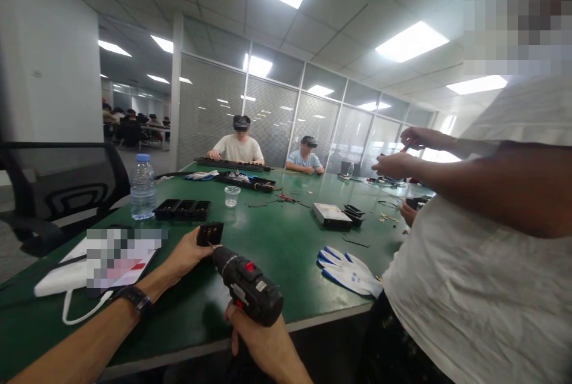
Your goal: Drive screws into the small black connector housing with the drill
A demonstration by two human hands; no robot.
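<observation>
Plainly, the green counter [286, 247] carries the work near its front edge. The right hand [263, 342] is wrapped tight round the grip of a cordless driver [250, 289]. Its bit meets a small black part [210, 233], which the left hand [190, 253] pinches upright there. Fastening looks to be in hand rather than finished; whether any screw is seated cannot be told. A black tray [183, 209] lies further back.

Black cordless drill [248, 289], nose against small upright black part [210, 233] on green table [286, 247].
</observation>
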